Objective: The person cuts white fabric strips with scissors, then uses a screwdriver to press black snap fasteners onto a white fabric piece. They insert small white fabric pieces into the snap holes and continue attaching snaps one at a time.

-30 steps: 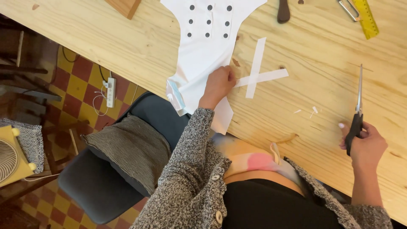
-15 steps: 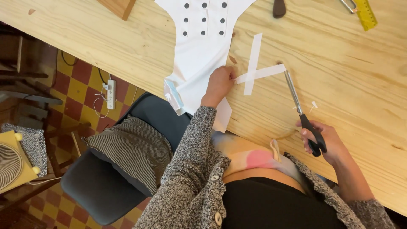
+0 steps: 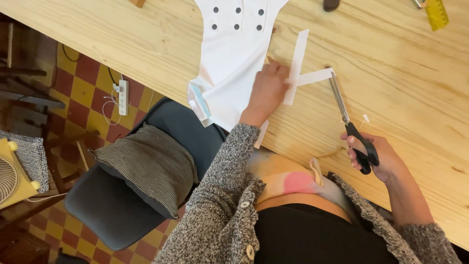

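My left hand [image 3: 267, 89] presses flat on the lower right edge of a white paper pattern piece [image 3: 235, 58] with black dots, lying on the wooden table [image 3: 400, 73]. Two white paper strips [image 3: 299, 63] lie crossed just right of that hand. My right hand [image 3: 376, 156] grips the black handles of a pair of scissors [image 3: 348, 120], whose closed blades point up towards the end of the horizontal strip, the tips touching or nearly touching it.
A yellow ruler [image 3: 435, 12] and a dark tool [image 3: 331, 4] lie at the table's far edge. Left of me stands a grey chair [image 3: 112, 205] with a striped cushion [image 3: 144, 166]. A power strip [image 3: 122, 97] lies on the chequered floor, a yellow fan [image 3: 12, 176] far left.
My right hand has carried the scissors from the right side of the table leftwards, bringing the blade tips up to the paper strips. My left hand stays on the pattern.
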